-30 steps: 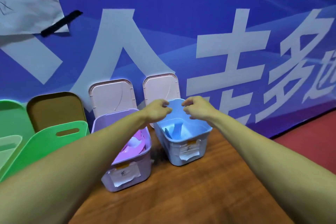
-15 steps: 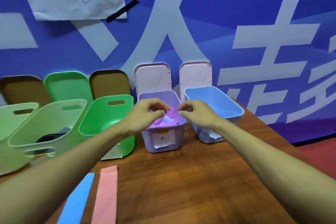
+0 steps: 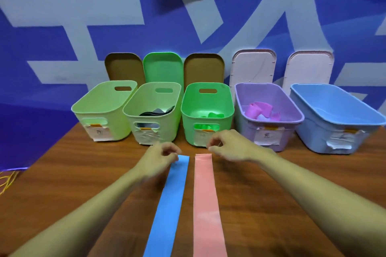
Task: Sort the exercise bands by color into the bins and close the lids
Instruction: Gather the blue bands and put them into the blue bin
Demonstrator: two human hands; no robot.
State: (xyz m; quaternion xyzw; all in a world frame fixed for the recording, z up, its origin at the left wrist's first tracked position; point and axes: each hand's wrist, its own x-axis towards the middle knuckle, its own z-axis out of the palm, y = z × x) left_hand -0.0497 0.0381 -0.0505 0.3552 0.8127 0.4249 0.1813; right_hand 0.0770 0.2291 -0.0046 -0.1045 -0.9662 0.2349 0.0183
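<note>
Two bands lie flat side by side on the wooden table [image 3: 62, 173]: a blue band [image 3: 169, 204] and a pink band [image 3: 206, 204]. My left hand [image 3: 160, 158] hovers with loosely curled fingers at the blue band's far end. At the pink band's far end my right hand [image 3: 229, 148] hovers the same way, and neither hand visibly grips anything. Five open bins stand in a row behind: a pale green bin [image 3: 104, 119], a second pale green bin [image 3: 167, 125] with dark bands, a bright green bin [image 3: 188, 127] with green bands, a purple bin [image 3: 246, 127] with pink-purple bands, and a blue bin [image 3: 313, 133].
Five lids lean upright against the blue wall behind the bins: a brown lid [image 3: 124, 69], a green lid [image 3: 163, 67], a second brown lid [image 3: 203, 69] and two pale pink lids [image 3: 253, 67] [image 3: 309, 69]. Yellow cord [image 3: 8, 179] lies off the table's left edge.
The view swung left from the blue and purple bins to the whole row. Both hands drew back from over the purple bin to the far ends of the bands on the table.
</note>
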